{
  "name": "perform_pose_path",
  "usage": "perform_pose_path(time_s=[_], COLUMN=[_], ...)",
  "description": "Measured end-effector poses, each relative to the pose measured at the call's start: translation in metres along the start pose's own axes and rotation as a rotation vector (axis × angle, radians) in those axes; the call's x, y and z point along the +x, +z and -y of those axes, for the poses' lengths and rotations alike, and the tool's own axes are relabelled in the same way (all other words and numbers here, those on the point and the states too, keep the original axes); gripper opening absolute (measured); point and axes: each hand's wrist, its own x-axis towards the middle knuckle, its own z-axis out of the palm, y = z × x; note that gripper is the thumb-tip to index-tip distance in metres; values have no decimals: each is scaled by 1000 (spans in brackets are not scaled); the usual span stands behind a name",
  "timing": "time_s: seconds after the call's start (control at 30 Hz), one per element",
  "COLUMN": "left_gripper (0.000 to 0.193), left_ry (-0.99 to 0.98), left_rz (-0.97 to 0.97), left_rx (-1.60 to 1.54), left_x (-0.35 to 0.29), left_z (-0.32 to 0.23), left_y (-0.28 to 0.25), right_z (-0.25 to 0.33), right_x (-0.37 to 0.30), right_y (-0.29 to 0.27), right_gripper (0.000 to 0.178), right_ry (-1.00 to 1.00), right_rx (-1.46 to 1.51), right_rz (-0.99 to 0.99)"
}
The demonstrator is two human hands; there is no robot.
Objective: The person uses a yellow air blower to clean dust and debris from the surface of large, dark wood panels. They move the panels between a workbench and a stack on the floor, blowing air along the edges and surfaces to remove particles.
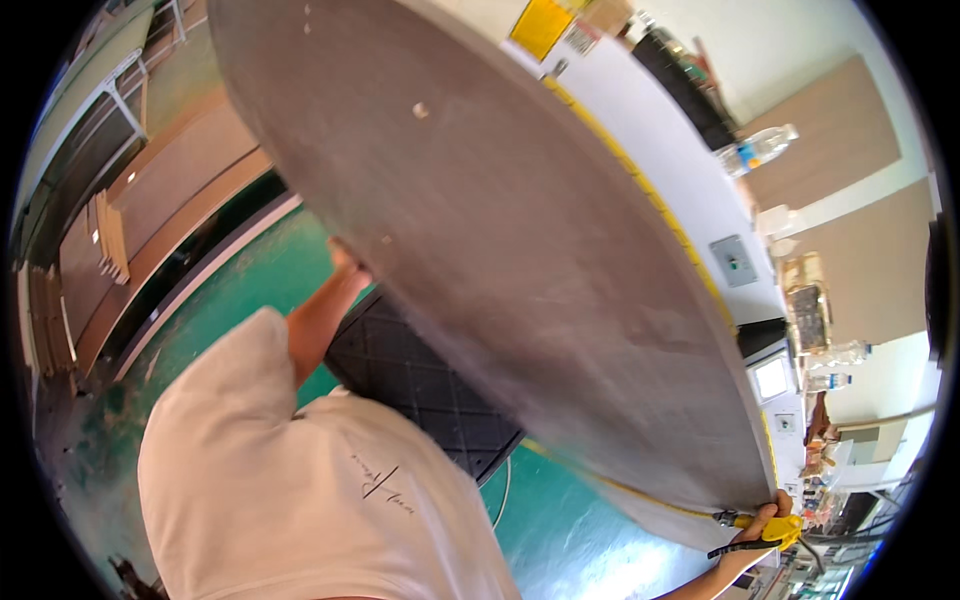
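Observation:
A large brown-grey board (500,250) with small pale spots on its face fills the middle of the view, tilted from the upper left to the lower right. My left hand (350,263) grips its near left edge, some of the fingers hidden at the board. At the board's lower right end, my right hand (768,522) is closed around a yellow air blow gun (785,531) with a black lever. The gun's metal fitting lies close to the board's face, and a thin yellow line stretches leftward from there; I cannot tell if it is attached.
Beyond the board runs a white machine front (640,130) with a yellow strip and a switch plate (735,260). Plastic bottles (760,150) stand along it. Stacked brown boards (150,220) lie at left. A black ribbed mat (410,375) is beside me over green floor (590,540).

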Motion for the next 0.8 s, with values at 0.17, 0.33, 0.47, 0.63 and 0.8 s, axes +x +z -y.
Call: perform_pose_path(time_s=[0.17,0.33,0.47,0.63,0.8], left_gripper=[79,78,81,81,73], left_ry=[84,105,77,47,4], left_rz=[-92,-313,-445,-342,-290], left_rx=[73,266,310,262,287], left_x=[-79,-187,-221,-226,-247], left_z=[-86,-110,-142,-161,-168], left_y=[-81,-125,-212,-286,-304], right_z=[37,32,22,-17,-42], right_x=[19,48,16,-48,-97], right_y=[19,81,213,358,443], right_gripper=[37,34,45,58,66], right_ry=[6,82,179,353,467], right_rx=[221,405,347,359,254], right_rz=[-134,265,507,716,787])
